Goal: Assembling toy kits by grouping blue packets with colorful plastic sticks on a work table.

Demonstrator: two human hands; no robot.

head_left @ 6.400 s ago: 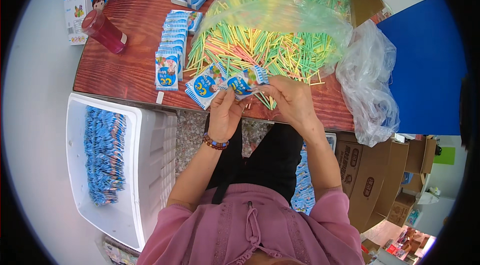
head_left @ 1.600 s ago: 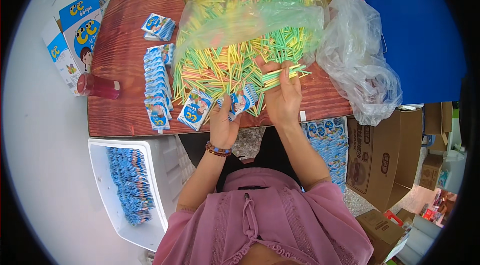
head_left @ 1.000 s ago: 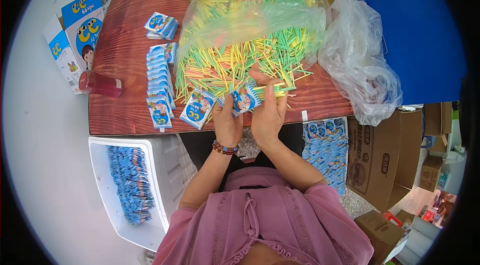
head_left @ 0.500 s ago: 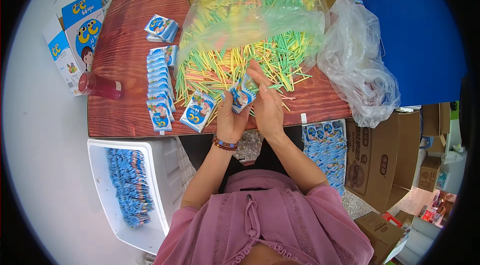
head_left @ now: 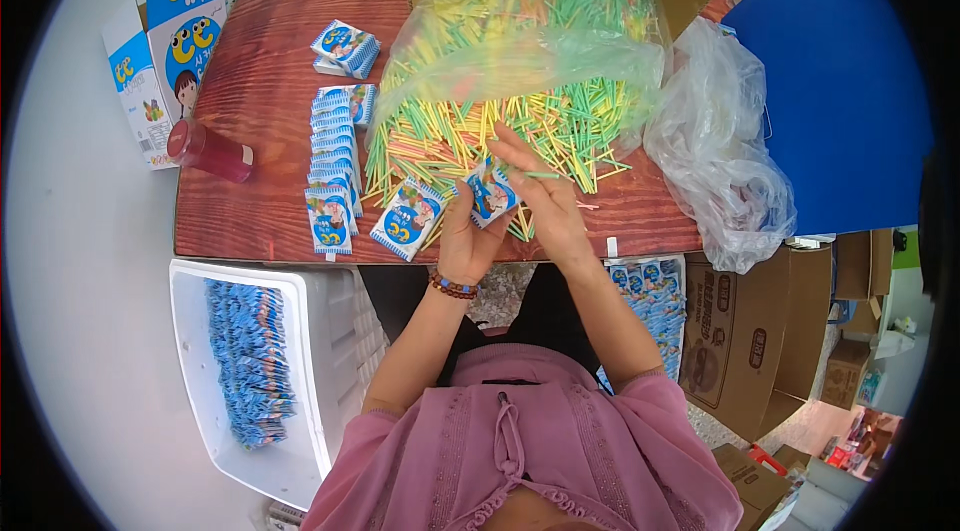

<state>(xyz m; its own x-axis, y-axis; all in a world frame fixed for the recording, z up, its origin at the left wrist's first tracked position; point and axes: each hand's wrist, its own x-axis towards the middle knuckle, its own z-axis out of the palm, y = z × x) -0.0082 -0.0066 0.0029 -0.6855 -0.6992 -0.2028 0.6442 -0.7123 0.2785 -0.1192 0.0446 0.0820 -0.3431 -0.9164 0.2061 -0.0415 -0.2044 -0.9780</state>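
My left hand (head_left: 470, 243) pinches a small blue-and-white snack packet (head_left: 494, 195) by its left side, holding it tilted above the table's front edge. My right hand (head_left: 552, 213) is close against the packet's right side, its fingers bent and a thin green stick (head_left: 543, 175) showing between them. Another such packet (head_left: 408, 218) lies flat just left of my left hand. Beyond both hands spreads a heap of thin yellow, green and pink sticks (head_left: 590, 131), spilling from a clear plastic bag (head_left: 560, 51).
An overlapping row of packets (head_left: 333, 156) and a small stack (head_left: 345, 48) lie to the left, near a red-pink jar (head_left: 215, 151) and a printed carton (head_left: 185, 41). Crumpled plastic (head_left: 715, 141) hangs over the right edge. A white bin (head_left: 310, 381) of packets and a cardboard box (head_left: 750, 351) flank me.
The view has shifted slightly, moving the tabletop things to the right in the picture. My right hand has turned a little; both hands stay at the packet.
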